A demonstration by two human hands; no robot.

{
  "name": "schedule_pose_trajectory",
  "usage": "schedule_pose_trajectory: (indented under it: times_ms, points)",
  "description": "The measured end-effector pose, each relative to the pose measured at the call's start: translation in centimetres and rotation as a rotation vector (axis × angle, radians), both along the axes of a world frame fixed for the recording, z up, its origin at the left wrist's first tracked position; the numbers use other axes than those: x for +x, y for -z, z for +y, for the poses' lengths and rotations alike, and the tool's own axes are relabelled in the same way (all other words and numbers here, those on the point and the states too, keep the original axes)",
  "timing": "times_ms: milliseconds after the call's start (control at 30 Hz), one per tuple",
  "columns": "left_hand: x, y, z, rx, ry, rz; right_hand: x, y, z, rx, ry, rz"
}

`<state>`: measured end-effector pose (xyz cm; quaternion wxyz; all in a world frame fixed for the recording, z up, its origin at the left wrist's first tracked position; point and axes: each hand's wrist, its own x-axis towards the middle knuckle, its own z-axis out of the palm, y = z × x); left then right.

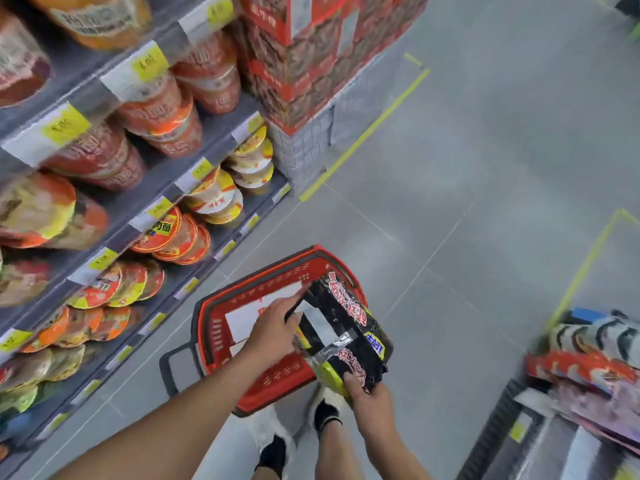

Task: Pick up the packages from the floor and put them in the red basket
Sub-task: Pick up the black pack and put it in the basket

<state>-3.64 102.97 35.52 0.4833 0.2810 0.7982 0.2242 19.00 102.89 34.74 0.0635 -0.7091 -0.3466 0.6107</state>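
Black package (348,311) hides part of the red basket (215,332); price tags (149,62) blurred

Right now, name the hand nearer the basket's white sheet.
Left. Left hand is over the white sheet; right hand, pinching the black package, is past the red basket's near corner.

1 red basket (216,332) at 6 o'clock. 1 black pkg (346,327) over it; blur hides any 2nd. 2 hands: left hand (273,330), right hand (370,396). 2 feet (325,415). 3 price-tag rails (104,84) at 9 o'clock; noodle bowls (159,233) there too many and too blurry to count. 1 carton stack (311,46) at 12.
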Motion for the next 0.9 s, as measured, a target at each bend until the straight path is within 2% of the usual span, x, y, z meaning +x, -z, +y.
schedule_pose_trajectory:
  times_ms: [233,367,467,533,700,800,900]
  points:
    - [0.6,5.9,9.1,0.036,0.115,0.083,-0.9,6.2,5.4,-0.076,0.107,-0.042]
    - [-0.1,8.4,11.7,0.023,0.133,0.035,-2.1,8.6,7.1,-0.188,0.127,0.039]
    - [-0.7,10.2,12.6,-0.098,0.197,0.002,-2.4,10.1,8.1,-0.408,0.148,0.052]
    - [-0.8,11.1,12.2,-0.226,0.267,-0.01,-2.1,11.3,8.0,-0.496,0.082,0.021]
    - [-0.9,12.1,10.1,-0.213,0.396,0.217,1.2,18.3,3.9,-0.359,-0.18,-0.11]
    - [-0.7,12.2,10.0,-0.192,0.363,0.239,1.2,16.6,3.7,-0.273,-0.223,-0.12]
    - [-0.5,12.6,10.7,-0.278,0.365,0.197,0.1,14.2,4.6,-0.228,-0.224,-0.114]
